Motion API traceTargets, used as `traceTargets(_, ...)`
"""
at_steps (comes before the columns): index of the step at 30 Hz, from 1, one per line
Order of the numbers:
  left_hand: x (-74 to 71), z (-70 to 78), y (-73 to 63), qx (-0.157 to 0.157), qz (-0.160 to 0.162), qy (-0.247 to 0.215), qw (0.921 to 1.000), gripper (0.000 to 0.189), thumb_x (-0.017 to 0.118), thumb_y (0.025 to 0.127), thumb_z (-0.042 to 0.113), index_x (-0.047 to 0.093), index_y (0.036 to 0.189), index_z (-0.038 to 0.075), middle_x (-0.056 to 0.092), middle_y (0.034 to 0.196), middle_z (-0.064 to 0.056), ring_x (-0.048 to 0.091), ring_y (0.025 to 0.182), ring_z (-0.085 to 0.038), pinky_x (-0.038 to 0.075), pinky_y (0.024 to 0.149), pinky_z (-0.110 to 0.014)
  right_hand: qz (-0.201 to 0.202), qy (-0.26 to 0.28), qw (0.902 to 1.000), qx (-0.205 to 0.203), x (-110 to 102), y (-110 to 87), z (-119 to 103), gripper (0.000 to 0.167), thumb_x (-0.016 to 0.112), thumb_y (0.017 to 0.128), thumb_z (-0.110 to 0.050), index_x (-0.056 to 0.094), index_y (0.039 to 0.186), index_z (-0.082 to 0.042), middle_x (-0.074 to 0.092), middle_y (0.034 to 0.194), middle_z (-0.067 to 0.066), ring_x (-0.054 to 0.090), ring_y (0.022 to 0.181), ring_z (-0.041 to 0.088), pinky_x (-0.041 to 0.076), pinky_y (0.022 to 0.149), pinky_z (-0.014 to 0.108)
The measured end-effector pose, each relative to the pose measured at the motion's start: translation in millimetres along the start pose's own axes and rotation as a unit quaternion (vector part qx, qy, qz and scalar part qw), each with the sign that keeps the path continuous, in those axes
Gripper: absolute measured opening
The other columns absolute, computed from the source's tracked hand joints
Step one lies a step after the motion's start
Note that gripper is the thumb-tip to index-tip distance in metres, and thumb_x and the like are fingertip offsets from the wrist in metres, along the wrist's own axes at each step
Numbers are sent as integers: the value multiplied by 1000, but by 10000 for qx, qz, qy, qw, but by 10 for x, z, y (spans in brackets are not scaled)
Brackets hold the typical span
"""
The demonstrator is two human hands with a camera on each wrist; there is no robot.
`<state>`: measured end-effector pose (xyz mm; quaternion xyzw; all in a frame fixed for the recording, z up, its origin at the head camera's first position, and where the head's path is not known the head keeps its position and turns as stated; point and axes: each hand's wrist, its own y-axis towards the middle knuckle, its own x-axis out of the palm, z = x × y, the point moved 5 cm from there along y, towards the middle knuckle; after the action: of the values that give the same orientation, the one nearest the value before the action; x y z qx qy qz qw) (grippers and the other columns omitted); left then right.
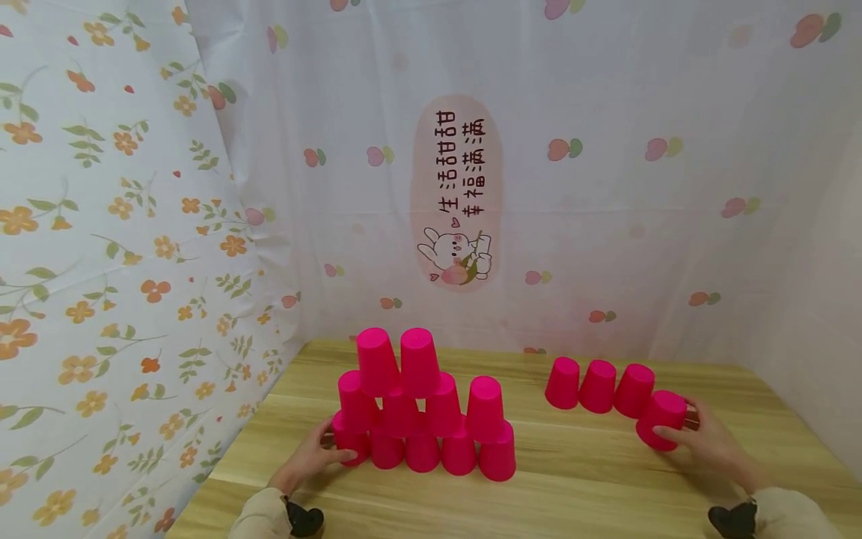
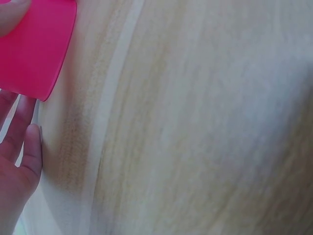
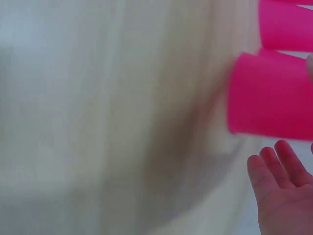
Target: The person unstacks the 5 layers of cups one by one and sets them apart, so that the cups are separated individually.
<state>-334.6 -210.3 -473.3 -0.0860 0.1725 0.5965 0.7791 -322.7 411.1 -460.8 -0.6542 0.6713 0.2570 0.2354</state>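
Pink cups stand upside down in a stepped stack on the table, with several in the bottom row, several above them and two top cups [image 1: 420,363]. My left hand [image 1: 311,454] holds the bottom-left cup [image 1: 353,443], thumb across its front; the left wrist view shows the same cup [image 2: 34,49] at its upper left edge. Off to the right, my right hand [image 1: 710,442] grips a pink cup [image 1: 662,421] between thumb and fingers, at the near end of a short row. In the right wrist view, this cup [image 3: 274,98] is partly cut off.
Three more upside-down cups [image 1: 597,387] stand in line to the left of the right hand's cup. The wooden table [image 1: 559,486] ends at a printed cloth [image 1: 592,224] behind and a floral cloth [image 1: 121,262] on the left.
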Motion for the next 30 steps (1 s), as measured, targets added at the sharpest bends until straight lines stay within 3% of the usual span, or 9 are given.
traceTargets(5, 4, 22, -8, 82, 1, -91, 9999, 61, 70, 74, 5, 38, 125, -9, 51, 113, -22, 54, 97, -34, 45, 78, -35, 132, -72, 9974, -704, -263, 30, -226, 76, 58, 86, -21, 7, 130, 14, 26, 119, 43, 32, 104, 55, 40, 76, 58)
traceTargets(8, 6, 4, -12, 61, 1, -59, 10000, 63, 70, 74, 6, 38, 125, -9, 51, 113, -22, 54, 97, -34, 45, 79, -35, 592, -202, 9891, -1332, -432, 59, -501, 72, 61, 83, -13, 13, 132, 11, 31, 117, 41, 44, 106, 25, 46, 78, 33)
traceTargets(10, 9, -12, -10, 52, -6, -21, 10000, 63, 71, 74, 6, 37, 125, -9, 51, 113, -21, 54, 97, -33, 45, 79, -35, 718, -132, 9835, -1654, -506, 82, -739, 73, 63, 81, -9, 15, 134, 7, 33, 119, 39, 44, 105, 4, 42, 78, 17)
traceTargets(12, 10, -28, -3, 52, 10, 12, 10000, 63, 71, 73, 7, 38, 125, -9, 51, 113, -21, 54, 97, -33, 45, 79, -34, 727, -120, 9809, -1801, -529, 113, -1009, 74, 64, 81, -11, 16, 137, 1, 35, 121, 35, 42, 99, -5, 34, 71, 4)
traceTargets(13, 11, -34, 1, 51, 17, 5, 10000, 63, 71, 73, 7, 38, 125, -9, 51, 113, -21, 54, 97, -33, 45, 79, -34, 632, -28, 9804, -1865, -516, 132, -1157, 74, 63, 82, -11, 16, 137, -1, 34, 123, 35, 43, 105, 0, 37, 77, 7)
traceTargets(16, 14, -43, 11, 47, 43, -13, 10000, 63, 72, 73, 8, 39, 124, -8, 51, 113, -21, 54, 98, -33, 45, 79, -35, 241, 100, 9800, -1973, -391, 168, -1612, 72, 62, 83, -15, 15, 137, -3, 35, 126, 31, 43, 114, 29, 42, 83, 18)
traceTargets(18, 25, -45, 20, 49, 39, -13, 10000, 63, 72, 73, 8, 40, 124, -7, 51, 112, -21, 54, 98, -34, 45, 80, -36, -33, 254, 9756, -2180, -258, 182, -1913, 69, 61, 84, -13, 17, 136, 0, 36, 127, 29, 39, 112, 43, 43, 85, 33)
traceTargets(23, 36, -38, 21, 102, 77, -15, 9999, 62, 72, 72, 7, 40, 124, -7, 51, 112, -22, 53, 98, -35, 44, 81, -39, -775, 694, 9570, -2708, 158, 228, -2615, 65, 62, 82, -8, 23, 133, 1, 38, 127, 27, 39, 114, 42, 36, 89, 48)
traceTargets(30, 24, -23, -1, 167, 142, -14, 9998, 62, 72, 72, 4, 39, 123, -9, 51, 112, -23, 54, 97, -34, 44, 80, -35, -1631, 1124, 9400, -2778, 782, 249, -3252, 62, 65, 81, -13, 30, 132, -6, 43, 127, 19, 41, 116, 35, 34, 93, 48)
